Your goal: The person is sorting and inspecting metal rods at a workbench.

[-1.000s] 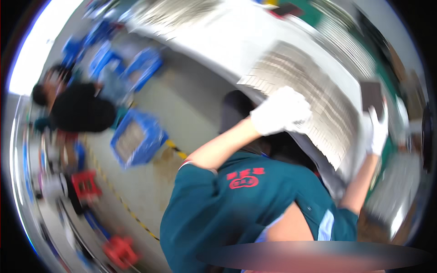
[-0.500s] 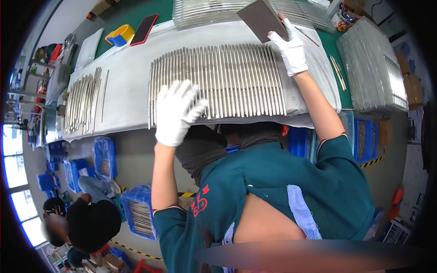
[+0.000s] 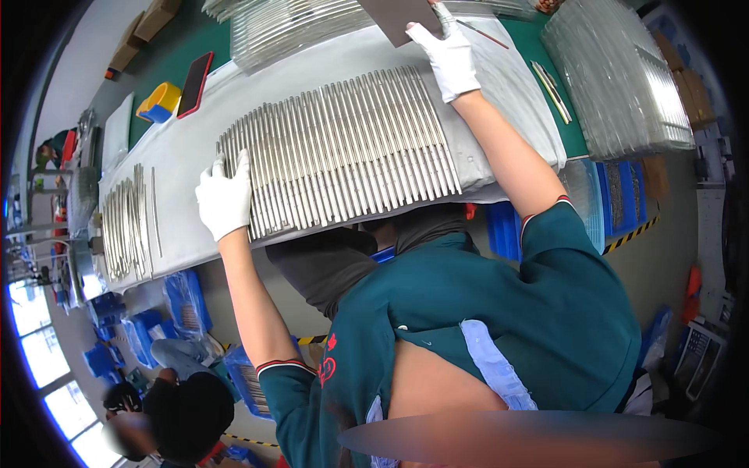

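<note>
A row of slim silver metal rods (image 3: 343, 144) lies side by side on the white cloth (image 3: 179, 187). At its left end my white-gloved left hand (image 3: 224, 199) has its fingers curled at the outermost rods, thumb over them. Beyond the row's right end, my right hand (image 3: 449, 62), gloved in white with some fingertips bare, grips the edge of a flat dark grey plate (image 3: 395, 17). The plate is tilted and partly cut off by the top of the view.
A smaller bunch of rods (image 3: 125, 226) lies at left. Farther back are a phone (image 3: 195, 84), a yellow-and-blue tape dispenser (image 3: 161, 101) and clear plastic trays (image 3: 289, 35). A wrapped stack (image 3: 612, 78) stands at right. Another person (image 3: 187, 413) sits at lower left near blue bins.
My left hand has moved from over the row to its left end, and its fingers have curled in. My right hand still holds the plate. The whole view has shifted and turned.
</note>
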### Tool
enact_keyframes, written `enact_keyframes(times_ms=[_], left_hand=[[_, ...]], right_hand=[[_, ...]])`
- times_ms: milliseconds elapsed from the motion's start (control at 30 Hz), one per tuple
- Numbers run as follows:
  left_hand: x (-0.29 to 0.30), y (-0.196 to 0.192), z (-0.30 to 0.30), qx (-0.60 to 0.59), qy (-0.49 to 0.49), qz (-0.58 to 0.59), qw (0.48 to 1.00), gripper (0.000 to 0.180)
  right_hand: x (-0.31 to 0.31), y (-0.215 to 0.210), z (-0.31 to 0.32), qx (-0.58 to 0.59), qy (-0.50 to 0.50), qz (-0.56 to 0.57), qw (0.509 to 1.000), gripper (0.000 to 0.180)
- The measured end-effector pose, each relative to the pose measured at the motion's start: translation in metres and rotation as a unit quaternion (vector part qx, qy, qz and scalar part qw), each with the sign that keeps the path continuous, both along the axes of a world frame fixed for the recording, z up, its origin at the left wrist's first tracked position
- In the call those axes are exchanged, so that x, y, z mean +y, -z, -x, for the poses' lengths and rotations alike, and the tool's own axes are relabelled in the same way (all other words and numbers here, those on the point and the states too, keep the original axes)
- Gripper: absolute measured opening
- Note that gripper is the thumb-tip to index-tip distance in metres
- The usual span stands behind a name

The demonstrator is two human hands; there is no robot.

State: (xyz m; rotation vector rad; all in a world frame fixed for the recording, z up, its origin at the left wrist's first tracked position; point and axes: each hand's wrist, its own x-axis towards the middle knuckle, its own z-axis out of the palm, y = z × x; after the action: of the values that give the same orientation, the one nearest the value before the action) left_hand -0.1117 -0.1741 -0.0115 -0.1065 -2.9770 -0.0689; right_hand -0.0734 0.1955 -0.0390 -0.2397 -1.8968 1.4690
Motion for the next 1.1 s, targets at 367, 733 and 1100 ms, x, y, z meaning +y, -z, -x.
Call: enact_keyframes(times_ms=[367, 733, 1100], left_hand=[[0.014, -0.001, -0.014, 0.003, 0.008, 0.019, 1.000, 0.065], [0.029, 0.030, 0.032, 0.138, 0.393, 0.007, 0.909, 0.039], [0.062, 0.034, 0.080, 0.064, 0.395, -0.140, 0.906, 0.029]], right_hand=[[-0.005, 0.006, -0.002, -0.008, 0.037, -0.069, 0.997, 0.068], [0.006, 0.003, -0.006, -0.035, 0.126, -0.027, 0.991, 0.062], [0.005, 0.004, -0.005, -0.001, 0.079, 0.021, 0.997, 0.061]])
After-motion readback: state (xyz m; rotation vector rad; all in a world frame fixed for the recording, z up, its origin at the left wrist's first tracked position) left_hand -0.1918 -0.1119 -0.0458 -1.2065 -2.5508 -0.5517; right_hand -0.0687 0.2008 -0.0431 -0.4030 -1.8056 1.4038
